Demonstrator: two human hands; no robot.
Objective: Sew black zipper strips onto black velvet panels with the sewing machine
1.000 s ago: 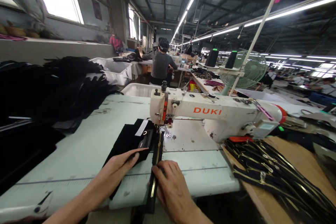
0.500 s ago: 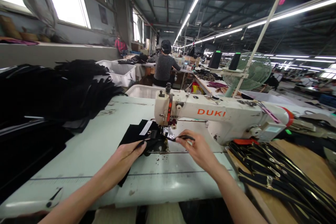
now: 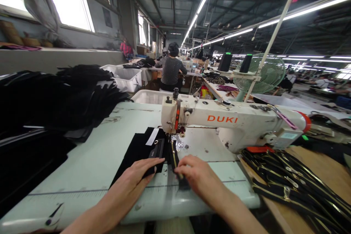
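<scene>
A black fabric piece (image 3: 131, 153) with a white strip (image 3: 152, 137) and a dark zip pocket on it lies left of the needle of the sewing machine (image 3: 197, 113). My left hand (image 3: 137, 172) rests on its near part with the fingers stretched out flat, so it is open. From under the presser foot a black zipper (image 3: 174, 153) with gold teeth runs toward me. My right hand (image 3: 196, 172) pinches its near stretch between thumb and fingers, right of the fabric. The zipper's near end is blurred, and the stitching point is partly hidden by the machine head.
A heap of black fabric pieces (image 3: 55, 98) covers the table's left side. More gold-toothed zippers (image 3: 287, 179) lie on a brown board (image 3: 315, 161) at right. Behind the machine stand a white bin (image 3: 149, 96), thread cones (image 3: 225, 62) and a fan (image 3: 270, 73). A person (image 3: 172, 69) sits ahead.
Both hands have come nearer to me. The left has flattened onto the fabric, which now lies spread out. The zipper now extends from the needle toward me, held by the right hand.
</scene>
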